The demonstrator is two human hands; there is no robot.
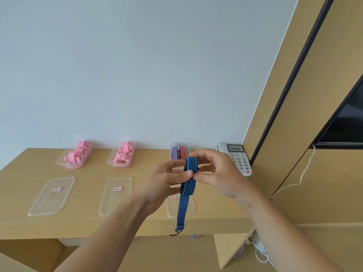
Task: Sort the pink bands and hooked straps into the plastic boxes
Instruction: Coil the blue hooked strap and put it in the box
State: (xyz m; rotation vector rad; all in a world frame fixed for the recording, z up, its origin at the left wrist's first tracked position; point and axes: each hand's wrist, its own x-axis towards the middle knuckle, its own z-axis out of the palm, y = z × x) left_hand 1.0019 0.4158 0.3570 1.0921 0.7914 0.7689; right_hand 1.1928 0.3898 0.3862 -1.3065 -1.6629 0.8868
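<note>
Blue strap between left hand, right hand

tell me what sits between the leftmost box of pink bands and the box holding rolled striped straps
Another clear box filled with pink bands, against the wall, with bare desk either side. The head view shows it.

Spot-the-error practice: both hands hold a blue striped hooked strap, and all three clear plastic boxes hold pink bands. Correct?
Not quite. In the head view only the left clear plastic box and the middle box hold pink bands; the rightmost box holds rolled striped straps. The left hand and right hand do hold the blue striped hooked strap.
</note>
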